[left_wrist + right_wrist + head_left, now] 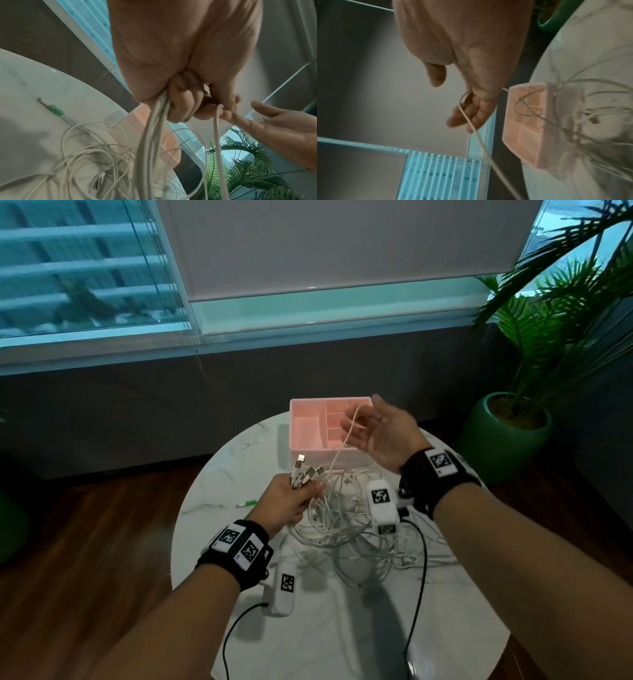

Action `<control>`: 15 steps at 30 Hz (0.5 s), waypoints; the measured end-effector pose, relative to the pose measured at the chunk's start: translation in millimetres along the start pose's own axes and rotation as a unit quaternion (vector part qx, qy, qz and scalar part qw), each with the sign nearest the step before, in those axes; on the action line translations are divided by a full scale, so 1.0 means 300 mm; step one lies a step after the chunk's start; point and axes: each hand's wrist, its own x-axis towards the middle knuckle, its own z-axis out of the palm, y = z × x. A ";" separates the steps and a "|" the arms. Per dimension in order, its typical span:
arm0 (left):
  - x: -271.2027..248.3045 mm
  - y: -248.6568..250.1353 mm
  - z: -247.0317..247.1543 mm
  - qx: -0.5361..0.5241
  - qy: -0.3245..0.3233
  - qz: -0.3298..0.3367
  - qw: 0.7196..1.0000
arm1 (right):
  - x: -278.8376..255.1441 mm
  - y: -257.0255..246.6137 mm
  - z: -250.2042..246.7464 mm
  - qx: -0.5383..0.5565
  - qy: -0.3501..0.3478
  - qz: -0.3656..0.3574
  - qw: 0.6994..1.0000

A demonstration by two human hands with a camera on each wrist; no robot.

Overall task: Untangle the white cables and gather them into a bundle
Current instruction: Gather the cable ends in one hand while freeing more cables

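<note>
Several cables (337, 522) are gripped near their plugs by the left hand (286, 501). One cable is looped over the relaxed fingers of the raised right hand (380, 433), above the pink box (308, 422) at the tabletop's (342, 628) far edge.

A: What colours are on the table?

B: A round white marble tabletop (462, 628) with faint grey veining. On it, a tangle of thin white cables (342, 529), silver plugs at their ends, and a pale pink plastic divided box (308, 436).

A: Anything else?

B: A small green-and-white clip (247, 503). Black wrist straps (423, 470) bear white tags with black square-patterned codes. A dark green glazed plant pot (493, 440) stands beside.
</note>
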 end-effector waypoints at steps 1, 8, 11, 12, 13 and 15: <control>-0.002 -0.003 -0.004 0.005 -0.001 -0.003 1.000 | 0.006 -0.035 0.019 0.005 0.016 -0.015 1.000; -0.013 -0.031 -0.029 -0.017 0.062 -0.023 0.998 | -0.014 -0.230 0.048 -0.079 0.071 -0.128 0.986; -0.009 -0.033 -0.032 -0.029 0.095 -0.016 0.995 | -0.032 -0.258 0.007 -0.090 0.074 -0.156 0.981; -0.005 -0.033 -0.033 -0.033 0.102 -0.015 0.994 | -0.038 -0.259 -0.015 -0.101 0.081 -0.159 0.979; -0.001 -0.031 -0.032 -0.036 0.108 -0.016 0.993 | -0.044 -0.255 -0.042 -0.112 0.087 -0.162 0.977; 0.008 -0.028 -0.028 -0.040 0.119 -0.017 0.992 | -0.054 -0.235 -0.108 -0.118 0.103 -0.170 0.973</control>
